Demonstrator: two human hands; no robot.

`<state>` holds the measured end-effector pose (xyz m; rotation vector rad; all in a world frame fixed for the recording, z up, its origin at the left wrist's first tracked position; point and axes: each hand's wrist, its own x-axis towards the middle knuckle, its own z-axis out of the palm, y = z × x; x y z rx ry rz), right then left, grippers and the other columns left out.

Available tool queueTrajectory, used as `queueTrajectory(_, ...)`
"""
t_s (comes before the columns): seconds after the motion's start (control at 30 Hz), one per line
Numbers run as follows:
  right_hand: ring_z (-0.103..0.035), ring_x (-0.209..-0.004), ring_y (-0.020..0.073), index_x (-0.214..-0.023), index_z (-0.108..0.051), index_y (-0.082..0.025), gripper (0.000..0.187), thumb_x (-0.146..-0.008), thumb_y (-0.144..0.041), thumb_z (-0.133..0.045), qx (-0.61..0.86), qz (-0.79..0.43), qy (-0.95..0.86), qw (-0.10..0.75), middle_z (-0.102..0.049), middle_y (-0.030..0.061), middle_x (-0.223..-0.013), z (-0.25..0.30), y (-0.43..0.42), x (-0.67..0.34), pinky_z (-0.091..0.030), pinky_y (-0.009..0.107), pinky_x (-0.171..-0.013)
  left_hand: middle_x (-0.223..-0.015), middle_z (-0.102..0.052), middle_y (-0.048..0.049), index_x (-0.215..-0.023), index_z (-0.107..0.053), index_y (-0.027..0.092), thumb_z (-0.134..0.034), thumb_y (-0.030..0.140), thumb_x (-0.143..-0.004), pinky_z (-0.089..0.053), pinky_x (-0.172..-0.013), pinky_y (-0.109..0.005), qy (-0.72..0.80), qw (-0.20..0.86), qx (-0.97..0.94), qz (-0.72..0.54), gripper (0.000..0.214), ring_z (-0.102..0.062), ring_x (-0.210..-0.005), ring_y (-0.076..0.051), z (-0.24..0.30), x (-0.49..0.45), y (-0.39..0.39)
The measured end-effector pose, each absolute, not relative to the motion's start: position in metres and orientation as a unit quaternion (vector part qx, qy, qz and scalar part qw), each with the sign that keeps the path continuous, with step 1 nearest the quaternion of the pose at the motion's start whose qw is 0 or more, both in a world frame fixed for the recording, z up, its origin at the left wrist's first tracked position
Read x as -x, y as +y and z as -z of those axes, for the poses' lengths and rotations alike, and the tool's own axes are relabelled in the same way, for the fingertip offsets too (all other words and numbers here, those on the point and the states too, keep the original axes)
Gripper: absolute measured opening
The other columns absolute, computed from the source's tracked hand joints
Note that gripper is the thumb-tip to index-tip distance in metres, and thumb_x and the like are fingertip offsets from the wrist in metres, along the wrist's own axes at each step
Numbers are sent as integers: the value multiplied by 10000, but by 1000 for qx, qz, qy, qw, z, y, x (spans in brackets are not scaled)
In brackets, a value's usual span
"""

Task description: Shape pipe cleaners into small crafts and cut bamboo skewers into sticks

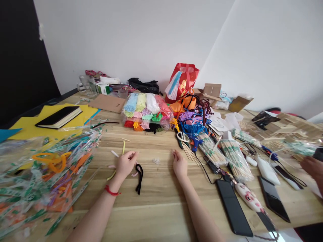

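Our left hand (128, 162) and right hand (180, 164) are pinched closed, any contents unclear. Our looped, fuzzy black strip (139, 184) lies just beside the left grip.

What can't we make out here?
Head: whether left hand or right hand pinches anything; curled fingers hide it.
Head: small clear bits between them; too small to identify.
Head: co-worker's hand; blurred, cut off by right edge.
Head: what's inside red bag; its front hides it.

Pale wall (126, 40) behind wooden table (161, 208)
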<state>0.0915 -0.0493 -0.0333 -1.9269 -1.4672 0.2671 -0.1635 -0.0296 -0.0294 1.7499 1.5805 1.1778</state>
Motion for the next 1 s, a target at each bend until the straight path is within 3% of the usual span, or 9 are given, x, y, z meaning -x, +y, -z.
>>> queueTrajectory(0.13,-653,-925,203,-1157,-589,-181,352,-911,-275,-354,681,-156,-636,327,-677,96,-1043,40,-59,-62,-486,289,-824,-440,-554,43,-658,-582,192,-511,461,-802,-407,-506,-212,576,282,-617,-455,313,-573,-463,-129,33,166,-28)
queueTrajectory(0.27,-646,-946,170,-1176,-574,-203,343,-905,-270,-374,641,-191,-649,363,-684,59,-1039,33,-64,-50,-483,249,-835,-448,-549,42,-654,-573,193,-502,465,-807,-416,-504,-215,577,277,-617,-457,320,-567,-464,-128,32,167,-30)
queueTrajectory(0.47,-661,-898,230,-1152,-597,-175,382,-890,-366,-394,748,-113,-554,348,-697,100,-981,21,-86,-107,-494,322,-794,-448,-547,40,-646,-568,188,-488,470,-807,-411,-493,-216,583,264,-623,-449,334,-567,-459,-130,30,166,-32)
queueTrajectory(0.63,-677,-819,262,-1155,-596,-133,393,-912,-271,-320,785,-65,-558,261,-691,161,-958,29,-110,-101,-495,326,-702,-449,-558,36,-642,-575,190,-489,464,-805,-407,-496,-214,590,256,-625,-442,331,-564,-462,-128,29,166,-32)
queueTrajectory(0.73,-683,-788,239,-1213,-554,-158,385,-915,-221,-320,743,-90,-621,231,-696,139,-956,30,-111,-72,-491,290,-661,-464,-577,29,-650,-584,189,-486,461,-810,-408,-499,-210,592,255,-629,-434,330,-575,-479,-130,29,166,-32)
queueTrajectory(0.83,-680,-810,204,-1236,-531,-195,379,-919,-232,-327,688,-120,-669,255,-688,89,-1017,28,-106,-59,-490,256,-683,-474,-591,25,-651,-585,189,-480,462,-814,-411,-500,-210,594,250,-631,-431,335,-585,-488,-132,29,166,-34)
queueTrajectory(1.0,-678,-817,220,-1222,-545,-182,397,-930,-313,-311,738,-75,-612,274,-690,91,-1010,23,-104,-93,-489,279,-696,-486,-606,25,-611,-573,192,-494,441,-807,-409,-499,-211,591,237,-642,-428,327,-581,-484,-129,27,166,-41)
